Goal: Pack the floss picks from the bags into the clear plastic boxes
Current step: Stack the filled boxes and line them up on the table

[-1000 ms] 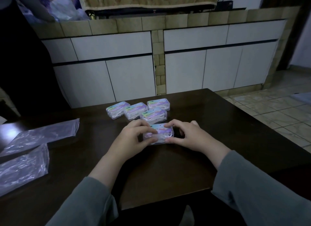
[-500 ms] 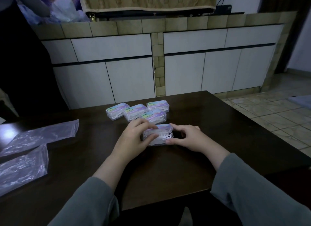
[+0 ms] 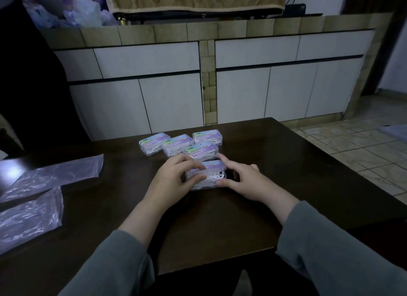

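Hands at clear box [image 3: 208, 175], mid-surface.
We see the left hand [image 3: 174, 176] gripping the box's left end; the right hand [image 3: 244, 181] touches its right end, fingers relaxed. Four filled boxes [image 3: 179, 144] sit near the far edge.

We recorded a dark wooden table [image 3: 275, 168] in front of a tiled counter [image 3: 207, 30] with white cabinet doors [image 3: 171, 101] and drawers [image 3: 146, 59] beneath. On the counter lay crumpled plastic bags [image 3: 86, 12] and a patterned beige cloth [image 3: 193, 0]. Pale floor tiles [image 3: 363, 154] showed at right.
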`<state>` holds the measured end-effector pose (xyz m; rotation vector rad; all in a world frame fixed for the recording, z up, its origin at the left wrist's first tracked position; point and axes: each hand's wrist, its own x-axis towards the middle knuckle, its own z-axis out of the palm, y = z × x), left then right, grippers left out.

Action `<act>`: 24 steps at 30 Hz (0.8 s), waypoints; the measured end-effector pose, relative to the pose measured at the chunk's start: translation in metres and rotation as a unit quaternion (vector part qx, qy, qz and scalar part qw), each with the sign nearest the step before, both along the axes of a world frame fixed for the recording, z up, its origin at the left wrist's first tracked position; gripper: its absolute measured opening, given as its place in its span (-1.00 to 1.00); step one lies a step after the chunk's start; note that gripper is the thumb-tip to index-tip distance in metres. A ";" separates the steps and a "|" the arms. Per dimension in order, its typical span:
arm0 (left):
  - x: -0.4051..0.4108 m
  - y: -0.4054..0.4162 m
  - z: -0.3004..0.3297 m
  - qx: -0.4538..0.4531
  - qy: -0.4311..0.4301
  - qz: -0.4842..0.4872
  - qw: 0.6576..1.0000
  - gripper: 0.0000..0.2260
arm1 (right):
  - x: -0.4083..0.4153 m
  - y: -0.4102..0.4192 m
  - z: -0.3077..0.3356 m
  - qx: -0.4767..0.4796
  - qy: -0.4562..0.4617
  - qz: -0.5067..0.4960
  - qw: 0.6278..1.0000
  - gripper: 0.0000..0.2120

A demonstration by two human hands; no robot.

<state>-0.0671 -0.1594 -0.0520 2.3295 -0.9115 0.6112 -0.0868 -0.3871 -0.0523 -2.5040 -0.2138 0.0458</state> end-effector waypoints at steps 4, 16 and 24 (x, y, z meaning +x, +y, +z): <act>-0.001 0.004 -0.002 0.032 0.006 -0.008 0.999 -0.80 | -0.004 -0.001 0.004 -0.035 -0.031 0.011 0.999 -0.40; 0.002 -0.002 -0.009 0.013 0.012 -0.009 1.000 -0.78 | -0.010 0.002 0.007 -0.044 -0.048 0.024 0.998 -0.53; -0.005 -0.006 -0.009 0.051 -0.028 0.013 0.998 -0.86 | -0.012 0.007 0.010 -0.042 -0.035 0.013 0.998 -0.56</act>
